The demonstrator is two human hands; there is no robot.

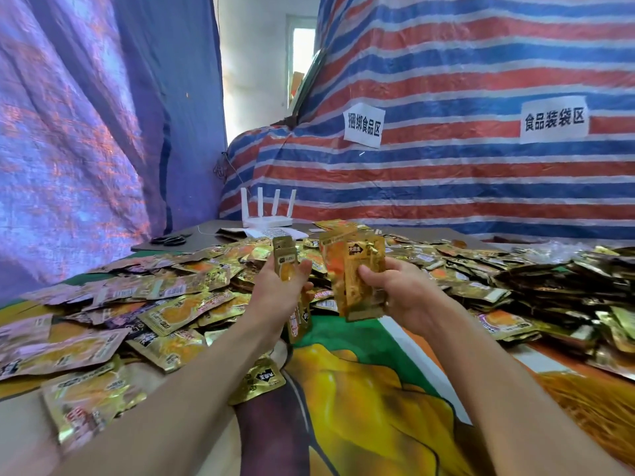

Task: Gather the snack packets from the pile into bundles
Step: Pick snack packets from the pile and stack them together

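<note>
Holding a bundle of snack packets (354, 269) upright just right of the frame's centre, the right hand (395, 297) grips it with the thumb laid across the front and the fingers curled behind. Just beside it, at centre, the left hand (278, 290) has its fingers wrapped round a single gold packet (284, 257), which stands upright above the palm and does not touch the bundle. A second packet (299, 317) hangs below that hand (whether the fingers hold it too cannot be told). Both forearms reach in from the bottom edge.

The pile (171, 304) of loose gold and orange packets spreads from the left edge across the middle of the frame to the right edge, lying on a printed cloth (360, 389) that fills the lower centre. Behind the pile, at centre, a white router (268, 218) with four upright antennas stands near a printed sheet (275, 232), and black scissors (170, 240) lie to its left. A red, white and blue striped tarp (446, 63) covers the upper right and carries two paper labels (363, 125), well apart. A blue-purple tarp (68, 132) hangs at the upper left
</note>
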